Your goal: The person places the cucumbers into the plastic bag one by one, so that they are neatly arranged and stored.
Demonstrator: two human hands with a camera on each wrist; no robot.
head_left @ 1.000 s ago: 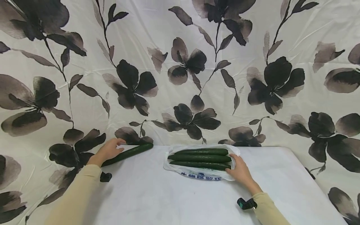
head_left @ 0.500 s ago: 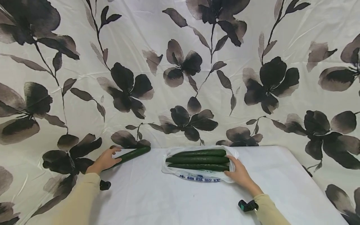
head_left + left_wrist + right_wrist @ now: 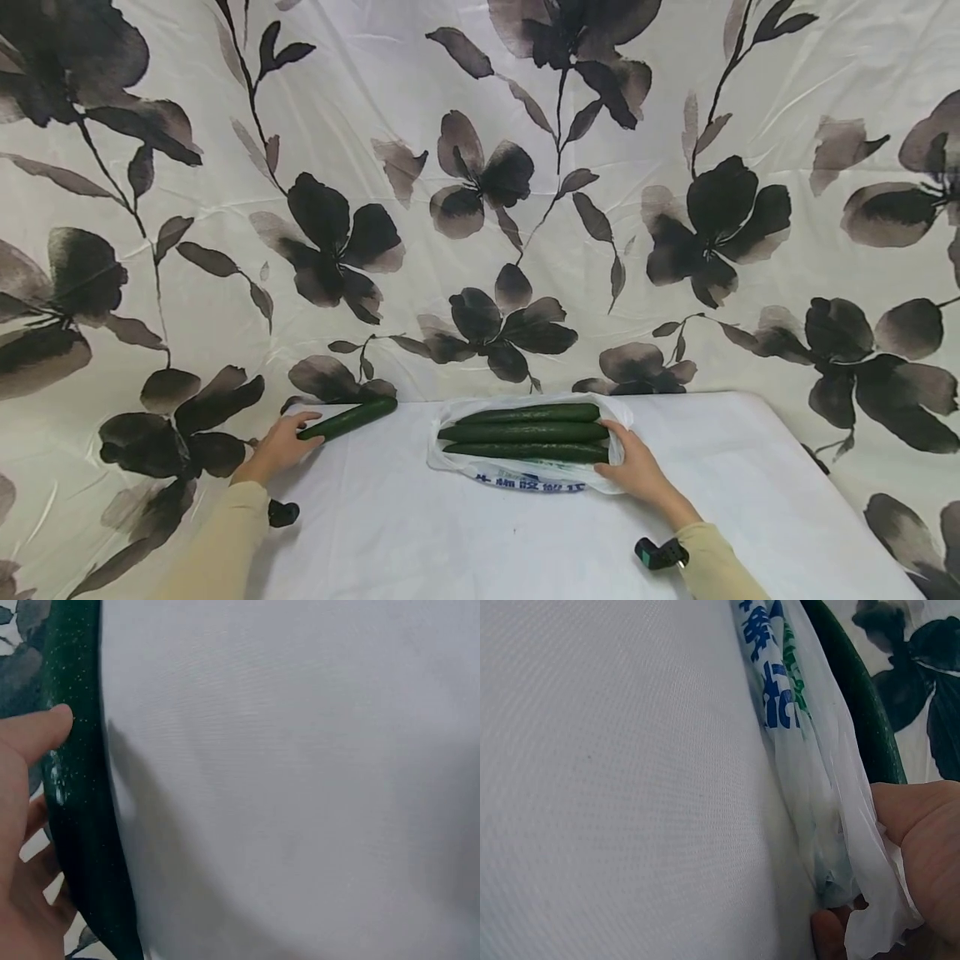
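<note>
At the table's back left lies a single dark green cucumber point(image 3: 352, 418), slanting away to the right. My left hand point(image 3: 281, 446) holds its nearer end. In the left wrist view the thumb presses on the cucumber point(image 3: 82, 787), with the other fingers partly hidden along its opposite side. A white plastic bag point(image 3: 480, 473) with blue print lies in the middle at the back. Its open mouth shows three cucumbers point(image 3: 525, 432) side by side. My right hand point(image 3: 637, 468) grips the bag's right end; in the right wrist view a fingertip point(image 3: 826, 934) shows below the crumpled plastic.
A white cloth covers the table point(image 3: 465, 550). Behind the table's back edge hangs a pale curtain point(image 3: 420, 275) with dark flowers. Small black devices sit at the left wrist point(image 3: 282, 513) and the right wrist point(image 3: 660, 553).
My left hand has come down from above the lone cucumber and taken hold of its nearer end. The right hand stays at the bag. The head view has shifted slightly.
</note>
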